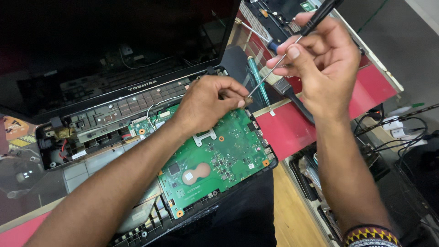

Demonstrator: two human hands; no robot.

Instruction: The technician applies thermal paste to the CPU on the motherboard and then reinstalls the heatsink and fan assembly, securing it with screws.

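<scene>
Gripping a black-handled screwdriver (292, 43), the right hand (327, 61) angles its tip to the left hand (208, 103), whose fingers pinch closed above the green circuit board (219, 155).

A teal-handled screwdriver (259, 81) and a black-handled brush (292, 93) lie on the red table (292, 126) — white plugs and black cables (402, 130) sit at the right.

Two hands (208, 103) (322, 59); three screwdrivers (302, 32) (256, 32) (258, 82); one laptop (109, 110); one motherboard (219, 155).
</scene>
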